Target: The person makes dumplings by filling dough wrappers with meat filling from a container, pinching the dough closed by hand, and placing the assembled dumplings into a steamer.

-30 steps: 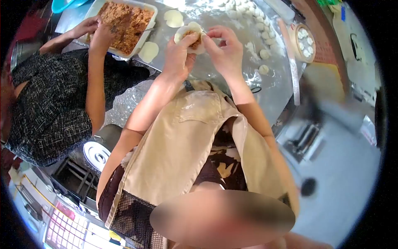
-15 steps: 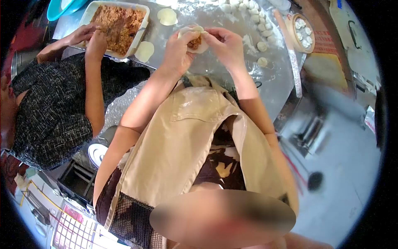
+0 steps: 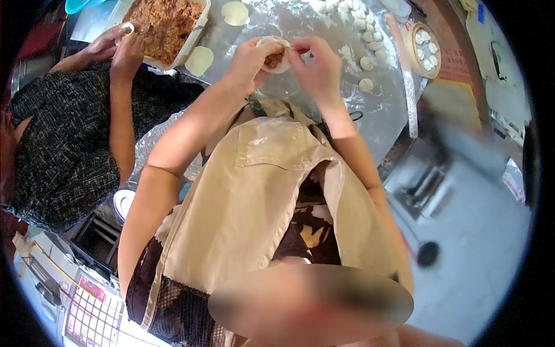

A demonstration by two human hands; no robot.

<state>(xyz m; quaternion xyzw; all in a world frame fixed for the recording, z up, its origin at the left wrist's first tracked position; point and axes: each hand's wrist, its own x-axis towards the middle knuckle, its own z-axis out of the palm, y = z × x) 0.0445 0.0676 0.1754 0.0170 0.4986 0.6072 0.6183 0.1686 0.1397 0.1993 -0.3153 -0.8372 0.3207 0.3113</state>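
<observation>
My left hand holds a round dough wrapper from its left side, the thumb over the brown filling. The fingers of my right hand pinch the wrapper's upper right edge, which is partly gathered. Two flat wrappers lie to the left on the metal table: one near the top, another beside the filling tray. Small dough pieces sit on the floured surface to the right of my hands.
At the left, a co-worker's hands hold a small wrapper beside the tray of filling. A rolling pin lies along the table's right side, near a round steamer with white dumplings. A lidded pot stands lower left.
My right fingers have shifted slightly along the wrapper's edge, and its rim is more gathered. The co-worker's hands have moved away from the filling, with a small wrapper now visible in them.
</observation>
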